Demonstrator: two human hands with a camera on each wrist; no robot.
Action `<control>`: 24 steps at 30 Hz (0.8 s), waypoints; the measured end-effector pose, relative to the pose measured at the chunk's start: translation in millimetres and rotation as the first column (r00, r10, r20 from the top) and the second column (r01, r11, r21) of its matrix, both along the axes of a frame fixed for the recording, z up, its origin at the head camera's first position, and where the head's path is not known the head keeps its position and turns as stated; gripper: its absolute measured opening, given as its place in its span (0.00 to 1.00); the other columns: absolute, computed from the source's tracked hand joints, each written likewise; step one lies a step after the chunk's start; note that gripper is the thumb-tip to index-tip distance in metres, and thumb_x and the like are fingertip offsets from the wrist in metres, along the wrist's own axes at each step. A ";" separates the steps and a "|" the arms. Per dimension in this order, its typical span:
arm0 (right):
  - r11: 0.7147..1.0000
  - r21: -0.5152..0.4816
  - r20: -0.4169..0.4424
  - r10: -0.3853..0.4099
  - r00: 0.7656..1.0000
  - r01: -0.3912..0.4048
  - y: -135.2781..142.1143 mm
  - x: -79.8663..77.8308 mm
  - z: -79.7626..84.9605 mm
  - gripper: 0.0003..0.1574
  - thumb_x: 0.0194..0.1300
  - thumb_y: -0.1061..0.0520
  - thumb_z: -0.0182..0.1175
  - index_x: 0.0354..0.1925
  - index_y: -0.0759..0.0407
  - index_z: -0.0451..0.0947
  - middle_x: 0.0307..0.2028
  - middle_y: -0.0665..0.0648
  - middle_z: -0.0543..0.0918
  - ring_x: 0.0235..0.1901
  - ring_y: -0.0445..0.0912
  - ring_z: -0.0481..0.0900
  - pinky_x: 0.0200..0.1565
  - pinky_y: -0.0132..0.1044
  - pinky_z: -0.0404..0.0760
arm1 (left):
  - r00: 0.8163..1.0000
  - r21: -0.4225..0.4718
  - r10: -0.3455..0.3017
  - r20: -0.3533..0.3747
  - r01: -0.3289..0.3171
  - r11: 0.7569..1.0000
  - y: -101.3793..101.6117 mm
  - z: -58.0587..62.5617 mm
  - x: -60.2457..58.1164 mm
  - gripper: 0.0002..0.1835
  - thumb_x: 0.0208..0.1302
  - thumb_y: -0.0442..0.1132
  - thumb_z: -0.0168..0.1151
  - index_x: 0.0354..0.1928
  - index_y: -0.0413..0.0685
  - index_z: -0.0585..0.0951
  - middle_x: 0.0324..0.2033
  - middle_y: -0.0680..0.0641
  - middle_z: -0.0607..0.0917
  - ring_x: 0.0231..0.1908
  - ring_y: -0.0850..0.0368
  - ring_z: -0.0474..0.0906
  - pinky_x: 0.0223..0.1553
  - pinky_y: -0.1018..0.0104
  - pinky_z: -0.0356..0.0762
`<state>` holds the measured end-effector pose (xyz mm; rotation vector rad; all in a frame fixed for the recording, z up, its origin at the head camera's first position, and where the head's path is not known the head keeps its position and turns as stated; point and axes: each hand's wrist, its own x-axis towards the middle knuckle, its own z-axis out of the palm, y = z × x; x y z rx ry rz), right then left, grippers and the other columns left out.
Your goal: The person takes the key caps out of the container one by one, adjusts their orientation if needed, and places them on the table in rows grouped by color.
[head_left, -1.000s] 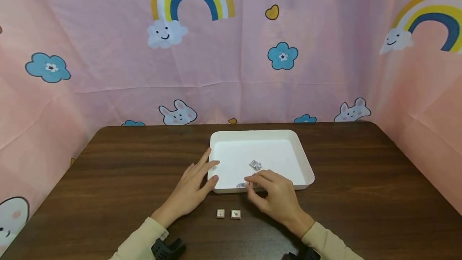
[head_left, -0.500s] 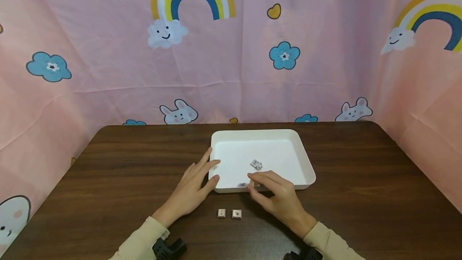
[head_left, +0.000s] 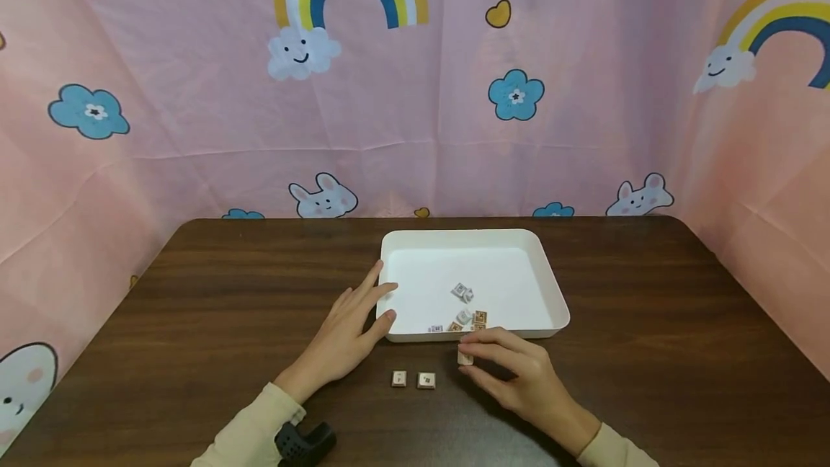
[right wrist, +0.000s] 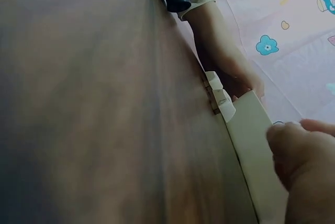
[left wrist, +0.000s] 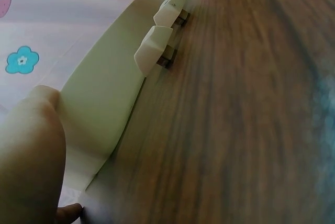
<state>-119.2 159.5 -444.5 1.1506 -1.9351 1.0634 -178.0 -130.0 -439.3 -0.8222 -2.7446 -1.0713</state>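
White and small, a keycap (head_left: 465, 357) is sitting in the pinch of the right hand (head_left: 527, 383), thumb closing from the near side, fingertips from the far side. It's looking upright from the head camera, its longer visible side running from the tray towards the person; which way its marked face is pointing, I can't tell. It's hanging just in front of the near wall of the white tray (head_left: 519, 276), raised off the table (head_left: 648, 352).

Over at the tray's left wall, the left hand (head_left: 344, 334) is resting with fingers spread, the thumb lying by the near-left corner.

To the left of the pinch, two set-down keycaps (head_left: 426, 380) are standing side by side on the wood, marked tops facing up, dark blocks showing beneath. They're leaving a narrow gap between themselves.

Inside the tray, brown-faced pieces (head_left: 480, 317) are crowding the near wall, while a grey pair (head_left: 462, 292) is lying closer to the middle. The tray's long sides are running along the table's far edge, close to it. Wide wood is stretching from its right wall to the table's right edge, and more is opening out left of the left hand.
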 end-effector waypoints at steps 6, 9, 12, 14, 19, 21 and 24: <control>0.997 0.053 0.178 0.051 0.983 -0.061 6.2 4.9 -8.6 0.19 0.54 0.64 0.78 0.46 0.62 0.87 0.41 0.54 0.88 0.39 0.43 0.87 0.43 0.25 0.83 | 1.000 -0.003 0.000 0.003 0.000 1.000 -0.2 -0.9 -0.4 0.27 0.79 0.53 0.51 0.74 0.53 0.70 0.81 0.48 0.49 0.78 0.43 0.55 0.74 0.30 0.46; 0.995 0.081 0.279 0.040 0.959 -0.065 6.6 5.6 -9.6 0.20 0.54 0.64 0.78 0.47 0.59 0.87 0.42 0.51 0.88 0.37 0.40 0.85 0.39 0.24 0.82 | 1.000 -0.003 -0.002 -0.002 0.002 1.000 0.4 -1.2 -1.3 0.27 0.79 0.53 0.51 0.74 0.54 0.70 0.81 0.48 0.49 0.78 0.43 0.55 0.74 0.30 0.46; 0.992 0.107 0.332 0.030 0.943 -0.069 6.9 6.5 -9.9 0.18 0.57 0.62 0.76 0.47 0.58 0.88 0.41 0.50 0.88 0.33 0.37 0.83 0.36 0.22 0.81 | 1.000 -0.002 -0.005 0.002 0.005 1.000 1.4 -1.2 -1.6 0.27 0.79 0.53 0.51 0.74 0.54 0.70 0.81 0.48 0.49 0.78 0.43 0.55 0.74 0.30 0.46; 0.990 0.121 0.360 0.019 0.933 -0.067 6.2 7.5 -10.2 0.17 0.58 0.60 0.76 0.47 0.56 0.88 0.40 0.48 0.87 0.32 0.35 0.81 0.34 0.21 0.79 | 1.000 -0.003 -0.004 0.005 0.004 1.000 1.7 -1.6 -0.9 0.27 0.79 0.53 0.51 0.74 0.54 0.70 0.81 0.47 0.50 0.78 0.43 0.55 0.74 0.30 0.46; 0.988 0.143 0.359 0.008 0.933 -0.063 3.6 7.8 -9.6 0.16 0.59 0.59 0.76 0.47 0.54 0.88 0.40 0.47 0.86 0.31 0.34 0.80 0.34 0.20 0.78 | 1.000 -0.001 -0.003 -0.006 0.003 1.000 1.2 -2.5 -0.1 0.26 0.79 0.52 0.52 0.73 0.53 0.70 0.81 0.46 0.51 0.77 0.42 0.57 0.73 0.29 0.46; 0.987 0.146 0.338 0.016 0.941 -0.069 3.2 6.9 -8.5 0.16 0.59 0.59 0.75 0.48 0.55 0.88 0.40 0.47 0.86 0.31 0.35 0.80 0.34 0.20 0.78 | 1.000 0.001 -0.003 -0.015 0.003 1.000 1.0 -2.3 -0.8 0.26 0.79 0.52 0.52 0.73 0.52 0.70 0.81 0.46 0.51 0.77 0.42 0.57 0.73 0.29 0.47; 0.985 0.158 0.327 0.013 0.945 -0.068 2.2 6.7 -7.2 0.17 0.60 0.59 0.75 0.48 0.54 0.87 0.42 0.47 0.85 0.32 0.35 0.80 0.35 0.20 0.78 | 1.000 0.001 -0.003 -0.021 0.003 1.000 1.3 -2.3 -1.3 0.26 0.79 0.52 0.52 0.73 0.52 0.71 0.81 0.45 0.51 0.77 0.42 0.57 0.73 0.29 0.47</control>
